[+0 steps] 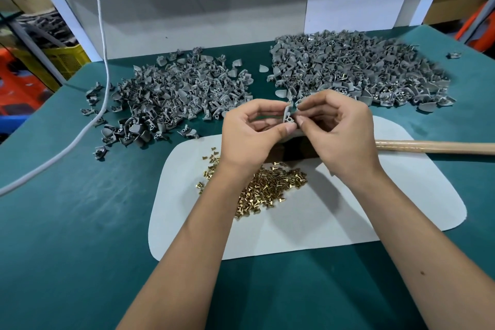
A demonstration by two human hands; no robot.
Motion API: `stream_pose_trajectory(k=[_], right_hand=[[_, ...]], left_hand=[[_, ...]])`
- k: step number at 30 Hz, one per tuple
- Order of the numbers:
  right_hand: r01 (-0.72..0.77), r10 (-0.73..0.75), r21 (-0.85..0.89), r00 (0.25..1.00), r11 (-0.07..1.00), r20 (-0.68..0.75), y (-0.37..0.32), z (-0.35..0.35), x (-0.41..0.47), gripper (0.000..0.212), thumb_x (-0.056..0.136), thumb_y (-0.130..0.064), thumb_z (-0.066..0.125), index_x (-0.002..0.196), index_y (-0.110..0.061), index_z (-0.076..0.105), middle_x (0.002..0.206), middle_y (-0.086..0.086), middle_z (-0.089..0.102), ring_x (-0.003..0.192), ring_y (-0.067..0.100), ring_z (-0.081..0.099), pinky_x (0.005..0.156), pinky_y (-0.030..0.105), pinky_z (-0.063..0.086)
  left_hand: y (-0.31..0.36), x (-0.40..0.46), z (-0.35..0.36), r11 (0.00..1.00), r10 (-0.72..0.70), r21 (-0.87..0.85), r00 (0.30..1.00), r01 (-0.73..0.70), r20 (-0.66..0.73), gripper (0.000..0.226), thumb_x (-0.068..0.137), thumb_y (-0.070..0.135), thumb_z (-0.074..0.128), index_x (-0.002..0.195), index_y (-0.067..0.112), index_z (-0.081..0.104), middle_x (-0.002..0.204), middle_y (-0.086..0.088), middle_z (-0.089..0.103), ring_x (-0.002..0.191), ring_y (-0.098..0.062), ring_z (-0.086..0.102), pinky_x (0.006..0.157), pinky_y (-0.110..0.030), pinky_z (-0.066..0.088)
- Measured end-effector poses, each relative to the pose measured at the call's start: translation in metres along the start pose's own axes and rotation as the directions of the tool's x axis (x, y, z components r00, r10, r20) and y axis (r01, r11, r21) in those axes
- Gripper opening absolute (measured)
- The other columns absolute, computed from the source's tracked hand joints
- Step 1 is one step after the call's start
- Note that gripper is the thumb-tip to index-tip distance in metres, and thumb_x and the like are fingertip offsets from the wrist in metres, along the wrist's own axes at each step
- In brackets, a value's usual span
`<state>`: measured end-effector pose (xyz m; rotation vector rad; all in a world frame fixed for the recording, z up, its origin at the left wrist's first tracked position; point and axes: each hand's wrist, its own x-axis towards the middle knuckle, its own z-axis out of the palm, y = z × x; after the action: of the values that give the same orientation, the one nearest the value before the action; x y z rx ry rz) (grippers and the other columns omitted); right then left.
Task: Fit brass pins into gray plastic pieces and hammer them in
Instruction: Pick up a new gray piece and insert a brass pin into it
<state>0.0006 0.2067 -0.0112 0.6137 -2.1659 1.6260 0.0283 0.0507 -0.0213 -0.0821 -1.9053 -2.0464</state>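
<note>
We cannot see the hammer (pixel 434 147) head; our hands hide it, and its handle runs off at 3 o'clock. Our left hand (pixel 251 134) pinches a gray piece (pixel 289 118) upright above the white mat (pixel 348 217); our right hand (pixel 338 131) pinches at its top, any pin there too small to tell. Brass pins (pixel 267 190) lie below at 6; gray heaps at 10 (pixel 171 96) and 1 (pixel 356 69).

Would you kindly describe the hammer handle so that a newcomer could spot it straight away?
Start at the white mat on the green table. Along the mat's far right edge lies the hammer handle, running off the picture's right side. It is the only long, pale wooden rod there; everything nearby is small gray plastic or brass.
</note>
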Motion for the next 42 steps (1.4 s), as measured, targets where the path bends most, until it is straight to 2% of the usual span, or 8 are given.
stream_pose_trajectory(k=[10,14,17,21,27,32,37,42], right_hand=[[0.063,-0.064,-0.104,0.998,0.993,-0.003,0.004,-0.006,0.002,0.015,0.084,-0.007,0.077,0.095,-0.016,0.073,0.086,-0.009,0.073,0.083,0.008,0.071,0.078,0.023,0.058],[0.1,-0.063,-0.18,0.978,0.979,0.201,0.001,-0.027,0.009,0.009,0.083,-0.011,0.08,0.087,-0.019,0.076,0.079,-0.008,0.072,0.075,0.01,0.067,0.07,0.027,0.056],[0.08,0.007,-0.177,0.895,0.981,0.446,-0.005,-0.041,0.014,0.01,0.081,-0.011,0.084,0.081,-0.019,0.079,0.07,-0.003,0.072,0.063,0.012,0.067,0.062,0.034,0.058],[-0.009,0.192,-0.249,0.661,0.968,0.726,-0.012,-0.043,0.013,0.014,0.08,-0.012,0.085,0.078,-0.025,0.08,0.066,-0.004,0.074,0.056,0.008,0.068,0.053,0.018,0.053],[0.062,0.357,-0.461,0.545,0.885,0.758,-0.01,-0.035,0.006,0.015,0.076,-0.019,0.088,0.08,-0.028,0.076,0.067,-0.007,0.072,0.049,0.012,0.064,0.043,0.019,0.047],[0.115,0.39,-0.529,0.549,0.841,0.739,-0.009,-0.03,0.003,0.011,0.083,-0.019,0.081,0.075,-0.023,0.073,0.07,0.0,0.072,0.048,0.011,0.064,0.043,0.019,0.046],[0.278,0.293,-0.543,0.607,0.793,0.739,-0.013,-0.018,-0.002,0.008,0.09,-0.016,0.069,0.086,-0.021,0.074,0.08,-0.009,0.072,0.074,0.007,0.065,0.065,0.021,0.051],[0.194,0.257,-0.469,0.631,0.862,0.732,-0.014,-0.017,-0.002,0.012,0.097,-0.024,0.066,0.085,-0.023,0.067,0.073,-0.008,0.069,0.066,0.004,0.062,0.057,0.016,0.042]], left_hand=[[-0.002,0.003,-0.004,0.999,0.022,0.043,0.995,-0.018,-0.099,0.036,0.075,-0.004,0.085,0.102,0.017,0.075,0.097,-0.003,0.076,0.09,-0.016,0.072,0.086,-0.032,0.059],[-0.004,0.007,-0.011,0.998,0.018,0.054,0.979,-0.007,-0.205,0.035,0.077,-0.001,0.084,0.104,0.02,0.077,0.098,-0.004,0.076,0.092,-0.013,0.072,0.088,-0.032,0.059],[-0.004,0.008,-0.012,0.997,0.035,0.072,0.972,-0.018,-0.233,0.031,0.077,0.001,0.084,0.102,0.018,0.076,0.097,-0.005,0.076,0.092,-0.013,0.071,0.091,-0.034,0.059],[-0.004,0.007,-0.011,0.994,0.062,0.099,0.974,-0.041,-0.22,0.031,0.076,-0.002,0.083,0.099,0.017,0.075,0.09,0.002,0.076,0.088,-0.01,0.071,0.088,-0.029,0.057],[-0.007,0.009,-0.012,0.992,0.08,0.112,0.969,-0.055,-0.235,0.029,0.076,0.0,0.083,0.098,0.016,0.073,0.092,-0.002,0.075,0.089,-0.013,0.07,0.088,-0.029,0.057],[-0.007,0.008,-0.011,0.989,0.106,0.125,0.972,-0.08,-0.209,0.029,0.075,0.003,0.083,0.098,0.016,0.072,0.095,-0.006,0.075,0.09,-0.016,0.071,0.089,-0.03,0.057],[-0.007,0.007,-0.01,0.98,0.141,0.163,0.974,-0.112,-0.175,0.029,0.075,0.002,0.083,0.099,0.013,0.071,0.098,-0.013,0.074,0.089,-0.017,0.07,0.087,-0.029,0.058],[-0.006,0.007,-0.012,0.974,0.157,0.188,0.973,-0.124,-0.169,0.029,0.075,0.001,0.084,0.098,0.015,0.071,0.098,-0.014,0.073,0.089,-0.018,0.07,0.086,-0.029,0.058]])
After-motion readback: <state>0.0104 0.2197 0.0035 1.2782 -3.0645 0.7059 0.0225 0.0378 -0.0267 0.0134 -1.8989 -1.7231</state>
